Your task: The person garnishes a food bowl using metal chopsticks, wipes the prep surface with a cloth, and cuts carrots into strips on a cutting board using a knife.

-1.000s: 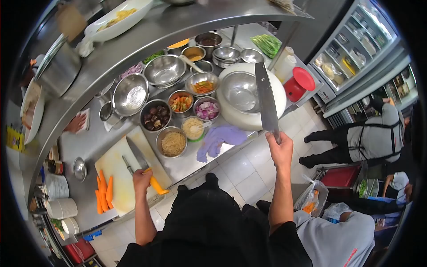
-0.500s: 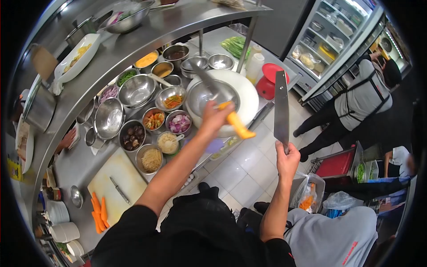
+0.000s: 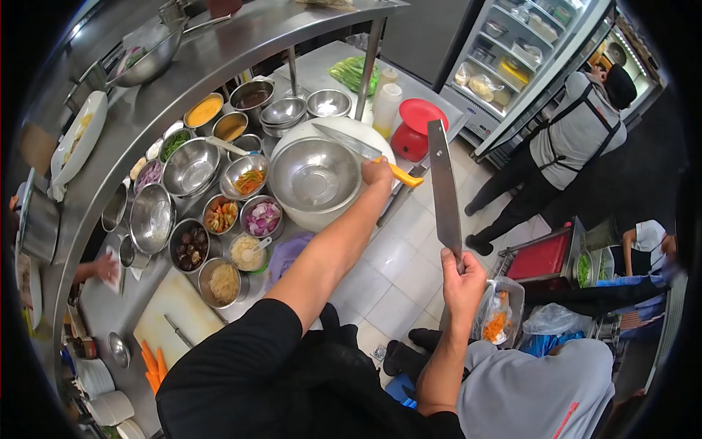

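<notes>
My left hand (image 3: 376, 172) is closed round the handle of a yellow-handled knife (image 3: 404, 174), whose blade lies over the round white board behind a large steel bowl (image 3: 316, 175). To the right, my right hand (image 3: 463, 282) grips a wide-bladed knife (image 3: 444, 192) held upright over the floor, its handle mostly hidden by my fingers. My left arm reaches across the counter. Below it on the left, a thin peeler-like tool (image 3: 178, 330) rests on a cutting board (image 3: 164, 307), with orange carrots (image 3: 152, 366) at its edge.
Small bowls hold red onion (image 3: 263, 218), noodles (image 3: 224, 284) and mushrooms (image 3: 191, 247). A red scale (image 3: 414, 132) stands near bottles. One person (image 3: 578, 139) stands by the fridge; another in grey (image 3: 537, 384) is close at my right. Someone's hand (image 3: 104, 269) touches a cloth at left.
My left hand has lifted the yellow-handled knife from the cutting board and carried it to the round white board. My right hand still holds the wide knife. The view has shifted.
</notes>
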Demonstrator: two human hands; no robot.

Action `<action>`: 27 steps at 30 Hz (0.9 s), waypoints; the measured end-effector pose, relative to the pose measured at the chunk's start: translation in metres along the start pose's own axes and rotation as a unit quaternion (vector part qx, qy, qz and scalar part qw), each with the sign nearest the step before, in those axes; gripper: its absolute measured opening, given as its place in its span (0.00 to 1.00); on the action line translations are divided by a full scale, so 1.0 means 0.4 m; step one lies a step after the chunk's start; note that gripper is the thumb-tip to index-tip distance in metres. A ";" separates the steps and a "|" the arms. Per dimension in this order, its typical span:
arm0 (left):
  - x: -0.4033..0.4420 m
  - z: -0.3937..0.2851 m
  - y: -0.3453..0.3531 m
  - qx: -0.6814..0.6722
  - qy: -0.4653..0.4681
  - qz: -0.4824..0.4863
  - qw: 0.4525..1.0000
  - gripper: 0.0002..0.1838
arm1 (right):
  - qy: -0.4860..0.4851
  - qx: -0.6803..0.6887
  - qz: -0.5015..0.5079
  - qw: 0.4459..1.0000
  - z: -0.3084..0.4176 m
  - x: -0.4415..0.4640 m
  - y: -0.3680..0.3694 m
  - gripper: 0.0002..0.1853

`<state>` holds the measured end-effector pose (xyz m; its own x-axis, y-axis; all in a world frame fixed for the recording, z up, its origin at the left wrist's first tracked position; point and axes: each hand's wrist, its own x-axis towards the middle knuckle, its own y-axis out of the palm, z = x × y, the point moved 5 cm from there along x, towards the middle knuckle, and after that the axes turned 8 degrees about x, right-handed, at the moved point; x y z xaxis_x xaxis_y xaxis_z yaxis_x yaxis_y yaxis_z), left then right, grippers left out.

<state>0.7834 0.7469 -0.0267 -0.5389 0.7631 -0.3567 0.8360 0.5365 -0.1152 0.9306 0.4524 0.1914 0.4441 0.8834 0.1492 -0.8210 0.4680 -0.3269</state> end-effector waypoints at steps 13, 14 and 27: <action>-0.182 0.120 -0.454 -0.272 -0.229 -0.007 0.935 0.15 | -0.017 0.089 0.164 0.982 0.046 0.028 0.244 0.13; -0.226 0.095 -0.509 -0.281 -0.212 0.013 0.936 0.12 | 0.004 0.110 0.184 0.977 0.066 0.017 0.261 0.12; -0.411 0.295 -1.594 -0.310 -0.141 -0.237 0.910 0.08 | -0.031 0.171 0.456 0.873 0.265 -0.320 0.605 0.13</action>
<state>0.3511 0.2370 -0.0041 -0.7018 0.3177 -0.6376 0.2509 0.9479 0.1962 0.6368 0.4550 0.1921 -0.4625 0.8863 0.0253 -0.8863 -0.4614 -0.0396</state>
